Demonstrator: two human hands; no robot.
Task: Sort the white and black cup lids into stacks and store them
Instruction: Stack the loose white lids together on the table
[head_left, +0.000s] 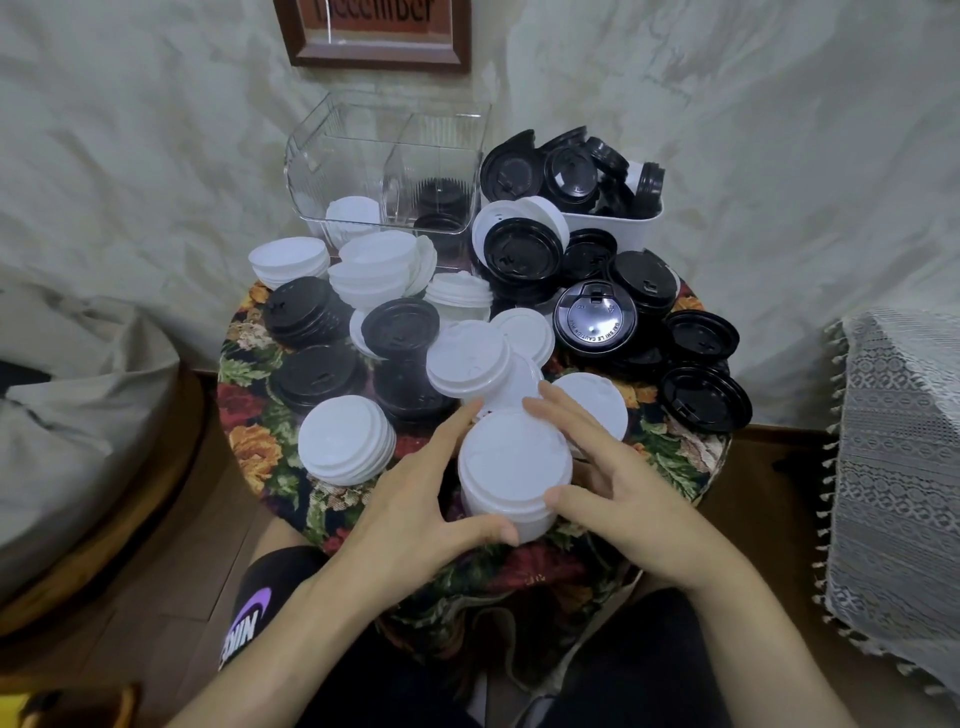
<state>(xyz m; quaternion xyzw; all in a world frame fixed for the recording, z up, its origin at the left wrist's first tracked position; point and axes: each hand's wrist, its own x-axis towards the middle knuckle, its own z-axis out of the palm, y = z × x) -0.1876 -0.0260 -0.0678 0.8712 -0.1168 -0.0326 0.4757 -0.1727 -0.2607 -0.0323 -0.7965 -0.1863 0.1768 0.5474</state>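
Between both hands, white lid stack (511, 462) is sitting on the bench (670, 447), left hand (415, 493) and right hand (628, 499) gripping its sides. Probably light, thin, slippery plastic, shearing apart easily: worth gripping low, squeezing evenly. Clear bin (306, 182) is standing well beyond the fingertips.

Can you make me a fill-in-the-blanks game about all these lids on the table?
The left hand and right hand hold a stack of ____ lids.
The clear box has ____ compartments.
The white bin holds mostly ____ lids.
Missing words: white, two, black.
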